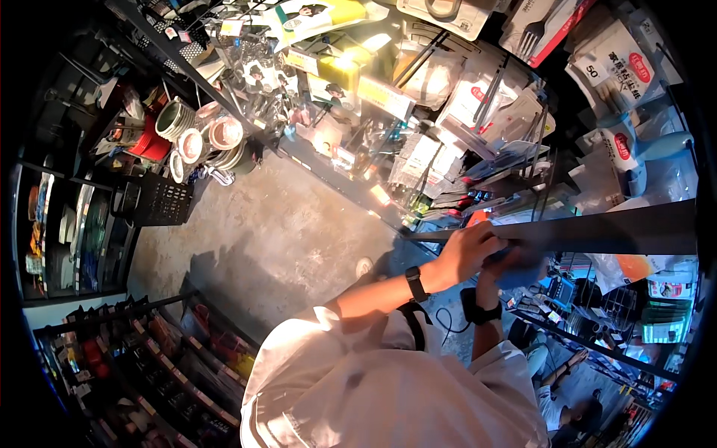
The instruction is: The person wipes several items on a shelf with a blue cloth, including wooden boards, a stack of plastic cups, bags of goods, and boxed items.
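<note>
My left hand (469, 251) is raised at the near end of a dark metal shelf post (610, 228), fingers curled, a black band around its wrist. Just below and beside it is my right hand (494, 273), blurred and partly covered. A dark blue cloth (524, 271), also blurred, is bunched in my right hand against the post. Whether the left fingers also grip the cloth cannot be made out. A black strapped device (480, 307) sits on my right wrist, with a thin dark cable (446, 325) hanging close by.
Hooks with packaged goods (431, 84) fill the rack ahead, and a light-blue handled tool (633, 148) hangs at right. A black plastic basket (159, 199) and stacked pots (173, 119) stand on the left. Low shelves (168, 375) run behind left. Another person (560, 400) is at lower right.
</note>
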{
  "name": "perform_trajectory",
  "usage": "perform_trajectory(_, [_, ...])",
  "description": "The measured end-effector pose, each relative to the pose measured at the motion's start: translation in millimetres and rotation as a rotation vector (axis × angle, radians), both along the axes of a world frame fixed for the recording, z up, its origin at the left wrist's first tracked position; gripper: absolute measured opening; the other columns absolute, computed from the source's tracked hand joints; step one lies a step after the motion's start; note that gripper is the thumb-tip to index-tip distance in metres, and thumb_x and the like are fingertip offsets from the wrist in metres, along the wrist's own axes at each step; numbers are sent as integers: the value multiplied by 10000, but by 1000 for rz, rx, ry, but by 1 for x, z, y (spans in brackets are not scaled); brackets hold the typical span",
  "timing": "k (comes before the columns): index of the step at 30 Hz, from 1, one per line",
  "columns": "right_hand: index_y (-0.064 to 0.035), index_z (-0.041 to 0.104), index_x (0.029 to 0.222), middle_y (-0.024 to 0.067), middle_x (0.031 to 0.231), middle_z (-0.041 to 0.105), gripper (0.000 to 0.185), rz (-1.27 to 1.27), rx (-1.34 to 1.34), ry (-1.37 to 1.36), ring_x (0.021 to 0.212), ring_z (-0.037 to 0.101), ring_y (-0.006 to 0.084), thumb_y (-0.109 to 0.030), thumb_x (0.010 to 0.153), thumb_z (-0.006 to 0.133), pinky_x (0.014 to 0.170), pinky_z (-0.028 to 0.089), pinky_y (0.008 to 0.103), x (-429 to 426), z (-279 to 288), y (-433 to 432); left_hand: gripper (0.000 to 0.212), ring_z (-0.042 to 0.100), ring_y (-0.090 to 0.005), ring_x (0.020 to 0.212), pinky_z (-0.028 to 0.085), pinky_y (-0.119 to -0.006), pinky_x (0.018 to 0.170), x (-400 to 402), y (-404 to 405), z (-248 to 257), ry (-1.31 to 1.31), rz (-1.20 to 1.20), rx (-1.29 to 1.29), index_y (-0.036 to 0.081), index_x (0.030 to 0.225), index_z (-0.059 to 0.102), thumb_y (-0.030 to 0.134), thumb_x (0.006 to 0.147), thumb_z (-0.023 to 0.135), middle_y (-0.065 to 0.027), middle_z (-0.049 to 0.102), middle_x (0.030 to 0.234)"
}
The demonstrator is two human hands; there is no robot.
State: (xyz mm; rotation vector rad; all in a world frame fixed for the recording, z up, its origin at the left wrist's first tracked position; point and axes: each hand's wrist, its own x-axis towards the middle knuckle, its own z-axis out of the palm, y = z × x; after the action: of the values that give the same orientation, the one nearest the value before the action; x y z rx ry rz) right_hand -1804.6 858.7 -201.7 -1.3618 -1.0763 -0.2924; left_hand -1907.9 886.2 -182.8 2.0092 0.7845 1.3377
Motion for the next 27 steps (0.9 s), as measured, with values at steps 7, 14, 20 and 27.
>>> perform_trajectory(7, [-15,427,1154,105,1041,528,384,275,-374,718,959,516,168,-28,839,646,809,453,299,-1,-115,-37,323,598,-343,891,504,-420,737,-29,-32,-87,323,35,-409,82,1029,573,58,721,670,-104,576,972])
perform_trajectory(14, [15,564,1108,98,1010,607,374,387,-733,365,913,570,201,-50,779,731,842,451,324,-5,-159,-82,225,641,-321,842,513,-391,722,-85,-55,-116,231,-173,-500,32,964,642,161,788,698,-139,651,925])
perform_trajectory(20, [23,538,1172,184,1101,612,543,411,-959,562,1022,593,300,-186,739,790,896,457,378,-30,-223,-90,207,629,-162,742,479,-301,658,-158,-23,-161,9,-156,-883,15,965,654,208,891,652,-103,682,836])
perform_trajectory(27, [-12,555,1094,112,951,653,428,609,-1116,289,877,629,218,-212,782,767,769,491,342,-128,-231,-80,227,618,-123,907,494,-274,807,-207,59,-238,-44,5,-948,1,1095,629,162,945,573,-74,684,992])
